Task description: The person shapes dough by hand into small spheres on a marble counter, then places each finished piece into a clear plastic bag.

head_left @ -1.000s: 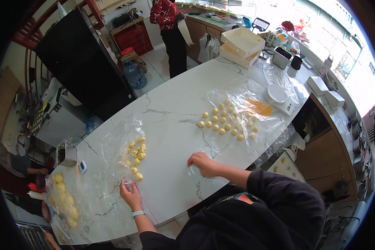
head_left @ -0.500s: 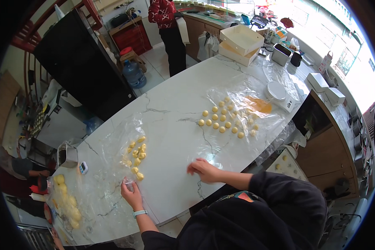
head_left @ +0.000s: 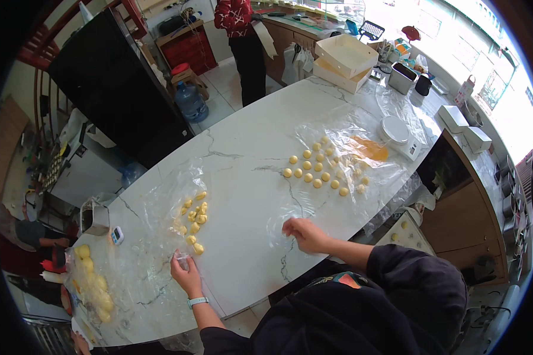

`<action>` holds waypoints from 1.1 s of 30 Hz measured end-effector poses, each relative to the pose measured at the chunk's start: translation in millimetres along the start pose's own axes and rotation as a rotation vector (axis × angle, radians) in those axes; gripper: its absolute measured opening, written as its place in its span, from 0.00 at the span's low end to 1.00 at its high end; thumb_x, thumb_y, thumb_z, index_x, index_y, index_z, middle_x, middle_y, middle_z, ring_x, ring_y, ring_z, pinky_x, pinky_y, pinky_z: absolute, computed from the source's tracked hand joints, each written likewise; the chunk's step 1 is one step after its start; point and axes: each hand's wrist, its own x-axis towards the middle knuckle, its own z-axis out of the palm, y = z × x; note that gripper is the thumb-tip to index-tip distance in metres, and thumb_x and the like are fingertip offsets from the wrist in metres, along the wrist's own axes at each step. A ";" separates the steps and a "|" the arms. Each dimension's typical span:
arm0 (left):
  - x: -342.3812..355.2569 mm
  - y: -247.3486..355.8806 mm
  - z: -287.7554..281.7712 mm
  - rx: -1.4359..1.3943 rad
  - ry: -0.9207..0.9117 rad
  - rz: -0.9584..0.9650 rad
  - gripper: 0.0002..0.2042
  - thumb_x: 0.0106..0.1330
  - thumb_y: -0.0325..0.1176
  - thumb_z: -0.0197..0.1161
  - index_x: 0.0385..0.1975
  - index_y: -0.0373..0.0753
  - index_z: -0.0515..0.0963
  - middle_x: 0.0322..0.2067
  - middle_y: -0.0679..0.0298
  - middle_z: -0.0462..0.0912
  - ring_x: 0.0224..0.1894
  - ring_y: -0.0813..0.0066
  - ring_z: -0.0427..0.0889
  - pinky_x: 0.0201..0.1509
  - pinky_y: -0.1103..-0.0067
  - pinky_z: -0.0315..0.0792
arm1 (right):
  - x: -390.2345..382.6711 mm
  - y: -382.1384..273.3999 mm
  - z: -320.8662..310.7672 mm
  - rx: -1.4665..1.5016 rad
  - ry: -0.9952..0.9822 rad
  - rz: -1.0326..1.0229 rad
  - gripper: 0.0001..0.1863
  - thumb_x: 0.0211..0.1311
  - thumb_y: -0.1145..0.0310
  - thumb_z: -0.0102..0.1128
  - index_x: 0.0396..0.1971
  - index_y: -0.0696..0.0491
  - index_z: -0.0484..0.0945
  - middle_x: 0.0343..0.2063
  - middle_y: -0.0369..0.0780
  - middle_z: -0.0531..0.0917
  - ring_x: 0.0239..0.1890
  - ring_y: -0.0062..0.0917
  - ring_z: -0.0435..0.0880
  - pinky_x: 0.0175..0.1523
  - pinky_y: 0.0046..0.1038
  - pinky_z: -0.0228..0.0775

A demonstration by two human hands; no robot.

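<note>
Hands (head_left: 186, 277) are apart, left touching plastic (head_left: 161, 192) (dough (head_left: 202, 219) nearby).

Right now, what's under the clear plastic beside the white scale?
Several yellow dough balls show through the clear plastic; its glare and folds hide how many it covers.

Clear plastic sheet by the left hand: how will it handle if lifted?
The clear plastic sheet looks floppy, given its many wrinkles. Probably light, since the tabletop shows through it. Might drag some yellow dough pieces lying at its edge.
</note>
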 end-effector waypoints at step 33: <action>0.5 -6.6 1.5 0.036 0.048 -0.009 0.18 0.61 0.28 0.62 0.52 0.34 0.76 0.48 0.50 0.80 0.49 0.51 0.79 0.54 0.64 0.73 | 12.5 1.2 12.4 -0.137 0.061 -0.119 0.13 0.57 0.85 0.46 0.39 0.55 0.74 0.38 0.44 0.79 0.46 0.42 0.77 0.54 0.38 0.68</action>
